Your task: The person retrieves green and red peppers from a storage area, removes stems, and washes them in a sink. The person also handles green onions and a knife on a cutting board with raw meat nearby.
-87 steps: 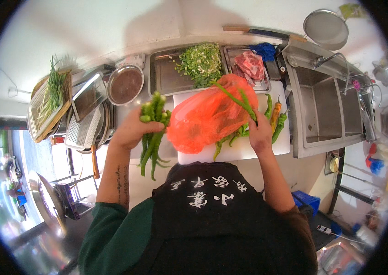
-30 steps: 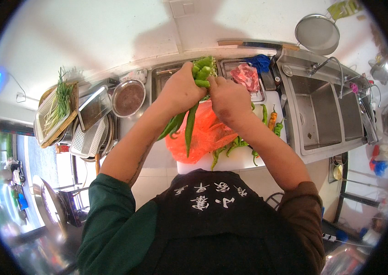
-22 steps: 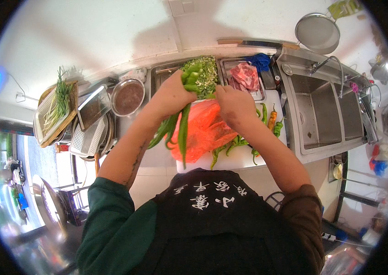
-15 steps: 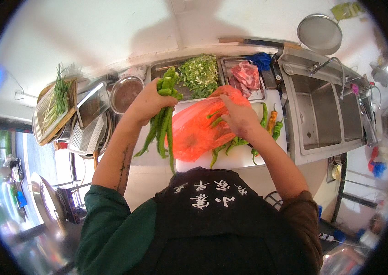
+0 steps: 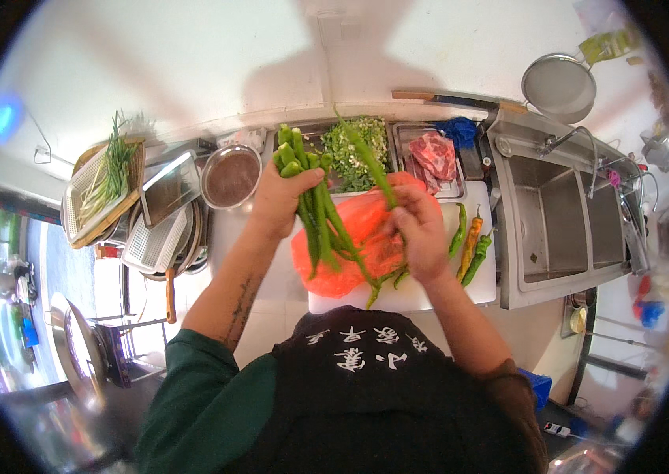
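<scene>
My left hand (image 5: 279, 201) is closed around a bunch of long green chili peppers (image 5: 311, 229), stems up and tips hanging down. My right hand (image 5: 420, 233) pinches one long green chili pepper (image 5: 364, 154), which slants up and left from the fingers. Beneath both hands a thin red plastic bag (image 5: 323, 265) lies crumpled on a white cutting board (image 5: 330, 303); its contents are hard to make out. Right of my right hand, several loose peppers rest on the board, among them an orange one (image 5: 471, 246) and a green one (image 5: 478, 261).
Behind the board stand a metal tray of chopped greens (image 5: 350, 146) and a tray with raw meat (image 5: 432, 156). A bowl of brownish contents (image 5: 230, 177) sits at the back left, beside stacked baskets with scallions (image 5: 105, 186). To the right is a steel double sink (image 5: 544, 217).
My left hand has moved right and lower with its bunch. My right hand has come off the bag and now holds one green chili pepper.
</scene>
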